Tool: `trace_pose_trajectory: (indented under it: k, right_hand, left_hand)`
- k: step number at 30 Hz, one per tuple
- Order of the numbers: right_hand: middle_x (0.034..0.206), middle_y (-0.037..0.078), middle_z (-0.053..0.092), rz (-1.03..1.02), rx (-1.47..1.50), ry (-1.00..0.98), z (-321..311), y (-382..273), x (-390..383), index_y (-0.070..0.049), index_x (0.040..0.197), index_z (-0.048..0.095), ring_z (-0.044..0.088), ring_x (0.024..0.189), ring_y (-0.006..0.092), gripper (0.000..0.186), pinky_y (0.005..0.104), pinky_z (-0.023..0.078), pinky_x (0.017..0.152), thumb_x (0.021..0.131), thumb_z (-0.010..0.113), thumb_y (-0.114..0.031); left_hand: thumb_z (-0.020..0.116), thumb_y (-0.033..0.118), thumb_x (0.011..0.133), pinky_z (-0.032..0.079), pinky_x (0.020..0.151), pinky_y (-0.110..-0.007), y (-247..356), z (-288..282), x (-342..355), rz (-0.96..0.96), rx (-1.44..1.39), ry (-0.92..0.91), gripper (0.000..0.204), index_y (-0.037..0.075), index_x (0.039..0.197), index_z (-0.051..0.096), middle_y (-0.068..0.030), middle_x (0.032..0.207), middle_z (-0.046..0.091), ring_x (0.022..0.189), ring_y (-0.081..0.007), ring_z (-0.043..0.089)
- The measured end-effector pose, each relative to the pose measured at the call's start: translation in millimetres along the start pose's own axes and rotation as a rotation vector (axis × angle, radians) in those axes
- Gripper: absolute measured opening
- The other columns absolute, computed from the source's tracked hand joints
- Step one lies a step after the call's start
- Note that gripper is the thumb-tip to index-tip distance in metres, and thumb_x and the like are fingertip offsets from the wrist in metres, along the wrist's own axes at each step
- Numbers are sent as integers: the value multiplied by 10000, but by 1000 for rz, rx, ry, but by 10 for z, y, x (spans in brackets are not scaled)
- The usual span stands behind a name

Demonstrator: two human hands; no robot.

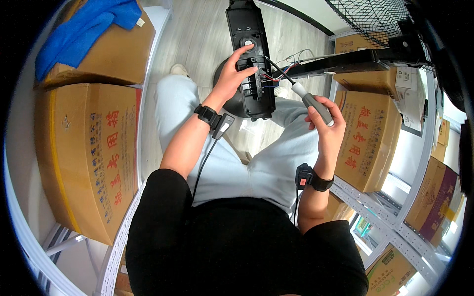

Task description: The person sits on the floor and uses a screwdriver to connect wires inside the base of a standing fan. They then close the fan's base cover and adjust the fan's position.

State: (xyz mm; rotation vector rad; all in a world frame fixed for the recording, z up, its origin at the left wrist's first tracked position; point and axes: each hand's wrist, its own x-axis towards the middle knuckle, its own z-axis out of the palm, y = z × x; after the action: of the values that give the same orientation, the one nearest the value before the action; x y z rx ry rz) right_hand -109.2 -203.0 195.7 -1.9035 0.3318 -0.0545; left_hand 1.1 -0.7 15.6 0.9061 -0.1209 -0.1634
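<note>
A black plastic housing (pixel 262 98) stands upright between my knees on a dark round base, with a strip of switches or connectors and thin coloured wires at its middle. My left hand (pixel 231 77) grips it from the left, index finger near a round white-centred part and thumb on the strip. My right hand (pixel 326 123) is closed on a grey-handled screwdriver (pixel 310 99), whose dark shaft points up-left to the housing's right side by the wires; whether the tip touches is unclear. Both wrists carry black strapped devices with cables.
Cardboard boxes (pixel 69 148) sit on white metal shelving (pixel 392 212) at both sides. A blue cloth (pixel 91 29) drapes over the upper left box. Behind the housing a black horizontal beam (pixel 355 61) runs right toward a wire mesh guard (pixel 365 19), above a pale floor (pixel 197 29).
</note>
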Motion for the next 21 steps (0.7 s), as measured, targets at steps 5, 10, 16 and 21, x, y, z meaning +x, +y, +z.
trace_pose_trajectory:
  k: [5, 10, 16, 21]
  right_hand:
    - [950, 48, 693, 0, -130, -41, 59, -121, 14, -48, 1128, 695, 650, 711, 79, 271, 220, 499, 580, 868, 760, -88]
    - [953, 33, 690, -61, -242, -70, 137, -176, 78, -52, 1094, 711, 652, 703, 84, 259, 232, 505, 574, 845, 769, -89]
    - [945, 47, 696, -85, -293, -83, 186, -211, 112, -51, 1076, 719, 654, 682, 92, 262, 244, 499, 568, 825, 775, -100]
    - [933, 67, 708, -79, -341, -77, 224, -241, 119, -54, 1068, 722, 668, 692, 120, 268, 265, 512, 608, 813, 781, -112]
  left_hand:
    - [672, -70, 839, 380, 1101, -324, -43, 6, 12, 162, 302, 13, 696, 92, 1480, 455, -82, 1434, 511, 1308, -178, 490]
    - [682, -23, 838, 328, 1139, -336, -6, -3, 4, 224, 466, -9, 671, 89, 1467, 476, -89, 1471, 498, 1363, -192, 444]
    - [664, -31, 855, 341, 1132, -320, -11, 8, -4, 202, 472, -33, 644, 82, 1461, 480, -65, 1472, 502, 1350, -176, 459]
    - [658, -37, 862, 356, 1126, -316, -48, -18, 6, 229, 551, -41, 623, 77, 1452, 489, -55, 1473, 514, 1344, -170, 474]
